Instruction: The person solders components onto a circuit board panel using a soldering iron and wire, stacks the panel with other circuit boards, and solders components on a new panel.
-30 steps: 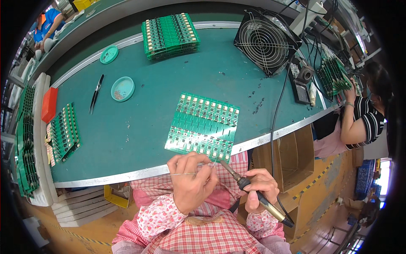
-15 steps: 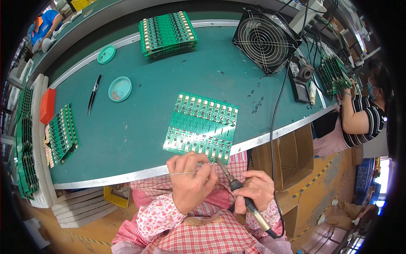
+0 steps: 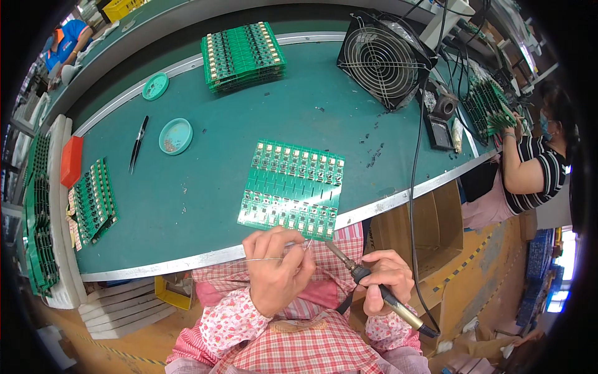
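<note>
A green circuit board panel (image 3: 291, 187) with rows of small parts lies at the front edge of the bench. My left hand (image 3: 278, 268) is at its near edge, fingers pinched on a thin solder wire (image 3: 266, 258) whose end sticks out past the fingertips. In my right hand (image 3: 387, 280) is a soldering iron (image 3: 387, 295), gripped by its handle. Its tip points up and left, close to the panel's near right corner; contact with the board cannot be made out.
Stacked panels (image 3: 243, 56) stand at the back. Two small green dishes (image 3: 176, 136) and tweezers (image 3: 138, 144) lie left, near a red box (image 3: 71, 162) and more boards (image 3: 93, 199). A fan (image 3: 381, 62) and iron stand (image 3: 441, 124) are right. A co-worker (image 3: 529, 168) handles boards beyond.
The soldering iron has moved a little right and its tip is drawn back from the panel's near edge. My left hand stays nearly in place with the wire.
</note>
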A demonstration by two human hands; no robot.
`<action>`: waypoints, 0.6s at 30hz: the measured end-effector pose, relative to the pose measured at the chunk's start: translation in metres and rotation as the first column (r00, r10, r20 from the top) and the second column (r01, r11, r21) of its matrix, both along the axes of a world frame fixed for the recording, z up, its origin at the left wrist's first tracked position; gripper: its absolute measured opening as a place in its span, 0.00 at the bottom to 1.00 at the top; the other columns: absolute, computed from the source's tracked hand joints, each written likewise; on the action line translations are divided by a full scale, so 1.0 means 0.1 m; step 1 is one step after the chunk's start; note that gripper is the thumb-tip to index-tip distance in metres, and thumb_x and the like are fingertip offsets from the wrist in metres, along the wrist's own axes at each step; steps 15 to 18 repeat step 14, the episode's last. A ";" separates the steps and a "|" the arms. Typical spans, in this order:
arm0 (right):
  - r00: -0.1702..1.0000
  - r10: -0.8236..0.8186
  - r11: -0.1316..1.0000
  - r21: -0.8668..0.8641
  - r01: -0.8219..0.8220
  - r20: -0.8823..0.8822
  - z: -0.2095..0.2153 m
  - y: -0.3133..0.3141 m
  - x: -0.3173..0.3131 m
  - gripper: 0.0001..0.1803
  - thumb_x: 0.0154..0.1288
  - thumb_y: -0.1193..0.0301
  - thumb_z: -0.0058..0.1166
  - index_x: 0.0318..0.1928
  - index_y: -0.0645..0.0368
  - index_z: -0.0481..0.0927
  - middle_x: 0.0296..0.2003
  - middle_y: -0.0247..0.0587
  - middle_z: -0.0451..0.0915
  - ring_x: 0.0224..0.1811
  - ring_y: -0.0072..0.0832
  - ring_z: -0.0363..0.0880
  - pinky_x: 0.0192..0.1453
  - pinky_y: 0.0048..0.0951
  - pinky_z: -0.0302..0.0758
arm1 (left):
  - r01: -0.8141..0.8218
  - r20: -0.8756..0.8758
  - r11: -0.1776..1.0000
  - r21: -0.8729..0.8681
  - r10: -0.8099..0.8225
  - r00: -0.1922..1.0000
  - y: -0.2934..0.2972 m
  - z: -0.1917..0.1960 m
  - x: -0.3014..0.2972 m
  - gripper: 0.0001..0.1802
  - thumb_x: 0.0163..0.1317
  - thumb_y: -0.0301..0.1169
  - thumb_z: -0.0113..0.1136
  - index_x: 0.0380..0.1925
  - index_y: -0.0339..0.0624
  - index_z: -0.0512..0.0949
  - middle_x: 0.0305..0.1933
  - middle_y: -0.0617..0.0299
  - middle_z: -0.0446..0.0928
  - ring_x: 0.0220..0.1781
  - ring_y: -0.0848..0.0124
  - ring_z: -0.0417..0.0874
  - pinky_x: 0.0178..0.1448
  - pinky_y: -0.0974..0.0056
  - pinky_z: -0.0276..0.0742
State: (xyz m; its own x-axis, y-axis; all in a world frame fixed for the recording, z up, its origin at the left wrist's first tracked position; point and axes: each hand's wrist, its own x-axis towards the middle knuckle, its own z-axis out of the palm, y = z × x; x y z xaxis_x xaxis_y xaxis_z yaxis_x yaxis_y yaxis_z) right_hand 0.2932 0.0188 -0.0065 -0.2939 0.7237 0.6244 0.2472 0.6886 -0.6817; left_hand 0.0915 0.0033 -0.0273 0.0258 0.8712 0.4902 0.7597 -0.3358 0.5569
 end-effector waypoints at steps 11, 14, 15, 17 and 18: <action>0.990 -0.070 0.997 0.017 0.072 -0.123 -0.13 -0.02 -0.01 0.05 0.60 0.71 0.53 0.33 0.60 0.76 0.13 0.31 0.75 0.14 0.23 0.74 0.41 0.40 0.84 | -0.037 -0.086 0.999 -0.027 0.034 0.996 0.00 0.04 0.10 0.09 0.45 0.26 0.67 0.22 0.45 0.74 0.42 0.64 0.76 0.49 0.61 0.75 0.56 0.51 0.60; 0.991 -0.068 0.997 0.012 0.070 -0.114 -0.13 -0.02 0.00 0.05 0.60 0.71 0.53 0.34 0.60 0.76 0.12 0.32 0.75 0.14 0.23 0.74 0.41 0.40 0.84 | -0.025 -0.103 0.999 -0.025 0.023 0.994 0.02 0.03 0.11 0.09 0.45 0.27 0.68 0.22 0.45 0.74 0.43 0.64 0.76 0.50 0.61 0.74 0.57 0.51 0.60; 0.991 -0.068 0.997 0.012 0.070 -0.114 -0.13 -0.02 0.00 0.05 0.60 0.71 0.53 0.34 0.60 0.76 0.12 0.32 0.75 0.14 0.23 0.74 0.41 0.40 0.84 | -0.025 -0.103 0.999 -0.025 0.023 0.994 0.02 0.03 0.11 0.09 0.45 0.27 0.68 0.22 0.45 0.74 0.43 0.64 0.76 0.50 0.61 0.74 0.57 0.51 0.60; 0.991 -0.068 0.997 0.012 0.070 -0.114 -0.13 -0.02 0.00 0.05 0.60 0.71 0.53 0.34 0.60 0.76 0.12 0.32 0.75 0.14 0.23 0.74 0.41 0.40 0.84 | -0.025 -0.103 0.999 -0.025 0.023 0.994 0.02 0.03 0.11 0.09 0.45 0.27 0.68 0.22 0.45 0.74 0.43 0.64 0.76 0.50 0.61 0.74 0.57 0.51 0.60; 0.991 -0.068 0.997 0.012 0.070 -0.114 -0.13 -0.02 0.00 0.05 0.60 0.71 0.53 0.34 0.60 0.76 0.12 0.32 0.75 0.14 0.23 0.74 0.41 0.40 0.84 | -0.025 -0.103 0.999 -0.025 0.023 0.994 0.02 0.03 0.11 0.09 0.45 0.27 0.68 0.22 0.45 0.74 0.43 0.64 0.76 0.50 0.61 0.74 0.57 0.51 0.60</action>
